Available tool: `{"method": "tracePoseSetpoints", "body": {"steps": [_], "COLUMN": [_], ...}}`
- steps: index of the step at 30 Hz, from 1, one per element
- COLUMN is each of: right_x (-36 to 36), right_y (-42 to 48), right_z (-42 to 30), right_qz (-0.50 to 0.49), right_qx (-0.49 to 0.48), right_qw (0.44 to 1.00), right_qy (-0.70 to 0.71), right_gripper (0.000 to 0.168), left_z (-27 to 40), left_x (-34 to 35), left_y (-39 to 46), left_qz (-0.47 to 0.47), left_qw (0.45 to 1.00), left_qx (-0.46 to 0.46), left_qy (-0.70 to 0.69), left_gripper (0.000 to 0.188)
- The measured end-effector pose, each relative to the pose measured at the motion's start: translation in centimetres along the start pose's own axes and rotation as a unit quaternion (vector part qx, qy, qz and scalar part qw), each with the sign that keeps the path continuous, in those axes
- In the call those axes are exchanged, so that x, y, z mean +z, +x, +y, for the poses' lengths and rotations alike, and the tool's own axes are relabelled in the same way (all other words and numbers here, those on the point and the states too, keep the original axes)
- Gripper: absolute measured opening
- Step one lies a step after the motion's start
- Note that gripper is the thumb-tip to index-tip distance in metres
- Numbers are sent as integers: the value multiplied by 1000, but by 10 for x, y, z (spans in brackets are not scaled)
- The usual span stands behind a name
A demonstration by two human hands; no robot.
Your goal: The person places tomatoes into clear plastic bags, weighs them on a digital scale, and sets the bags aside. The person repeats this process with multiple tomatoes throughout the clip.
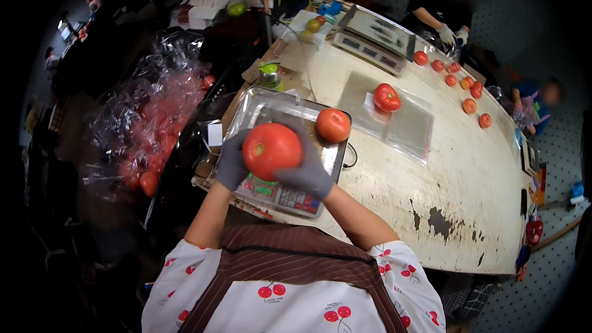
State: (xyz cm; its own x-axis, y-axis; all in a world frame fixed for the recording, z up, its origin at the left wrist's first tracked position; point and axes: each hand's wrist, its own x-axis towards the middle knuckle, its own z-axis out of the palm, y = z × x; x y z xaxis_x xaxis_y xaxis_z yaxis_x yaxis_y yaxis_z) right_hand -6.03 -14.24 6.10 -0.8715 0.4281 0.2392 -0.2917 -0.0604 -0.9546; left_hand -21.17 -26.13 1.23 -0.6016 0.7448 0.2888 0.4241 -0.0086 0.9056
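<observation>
My left hand and my right hand, both in grey gloves, hold a large red tomato between them. It is held over a digital scale with a metal tray, whose keypad faces me. Another red tomato rests at the right side of the tray. To the right, on the table, a ribbed red tomato lies on flat clear plastic bags, with a small white label beside it. My hands hide part of the scale's tray and display.
Several tomatoes lie along the far right of the worn white table. A second scale stands at the back. Plastic-wrapped tomatoes fill the left side. A co-worker in white gloves and another person are across the table.
</observation>
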Motion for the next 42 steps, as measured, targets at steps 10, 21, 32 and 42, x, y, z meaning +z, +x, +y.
{"method": "tracePoseSetpoints", "body": {"steps": [10,21,32,42], "right_x": [-14,-71,-126,-141], "right_y": [66,112,13,14], "right_z": [40,104,37,79], "right_qz": [31,147,291,153], "right_qx": [144,201,-73,25], "right_qw": [971,958,808,801], "right_qy": [-190,-144,-506,-578], "right_gripper": [78,71,49,71], "left_z": [63,18,7,34], "left_x": [12,32,-5,14], "left_y": [45,85,115,98], "left_qz": [-18,-47,52,-36], "left_qw": [980,999,992,997], "left_qx": [82,2,-74,12], "left_qy": [182,-9,-85,61], "left_gripper": [16,19,16,19]}}
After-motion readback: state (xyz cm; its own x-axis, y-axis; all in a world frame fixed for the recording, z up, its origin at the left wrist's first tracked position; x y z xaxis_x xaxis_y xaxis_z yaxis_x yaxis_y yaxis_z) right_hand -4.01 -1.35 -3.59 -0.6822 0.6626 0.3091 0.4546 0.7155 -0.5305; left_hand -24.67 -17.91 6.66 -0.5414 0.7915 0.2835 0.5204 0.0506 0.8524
